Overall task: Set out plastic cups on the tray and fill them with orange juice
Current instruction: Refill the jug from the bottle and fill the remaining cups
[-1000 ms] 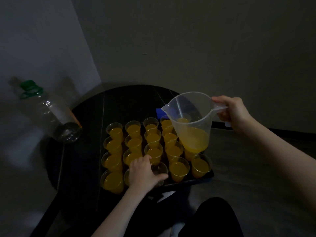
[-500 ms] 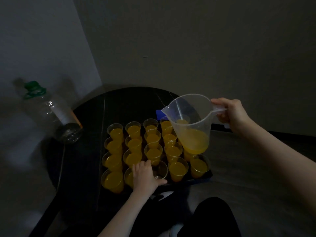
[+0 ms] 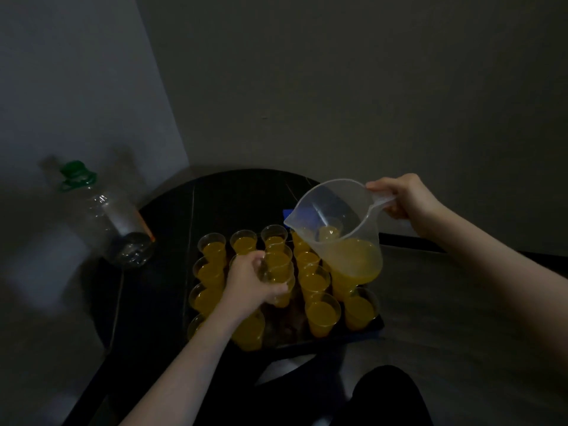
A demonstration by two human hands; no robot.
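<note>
My left hand [image 3: 252,284] grips a clear empty cup [image 3: 276,287] just left of the frame's center, fingers curled round its side, lifting it above the rows of filled cups. My right hand [image 3: 402,199] sits in the upper right of the middle band, fingers wrapped round the handle of the translucent jug [image 3: 338,229], which tilts with its spout toward the left. Orange juice [image 3: 353,259] pools in the jug's lower side, hanging over the right columns of cups.

Below both hands, the filled cups [image 3: 321,315] stand upright in close rows on a dark tray [image 3: 362,330], each holding juice. I can see a bare gap in the tray's near middle, between the cup at lower left and the 2 cups at lower right. The tray rests on a round black table [image 3: 172,241] in the center of the frame.

At the left edge of the table, a clear plastic bottle [image 3: 116,222] with a green cap [image 3: 76,175] stands apparently empty, leaning in the wide-angle view. A blue object [image 3: 289,213] peeks out behind the jug's spout; I cannot tell what it is.
</note>
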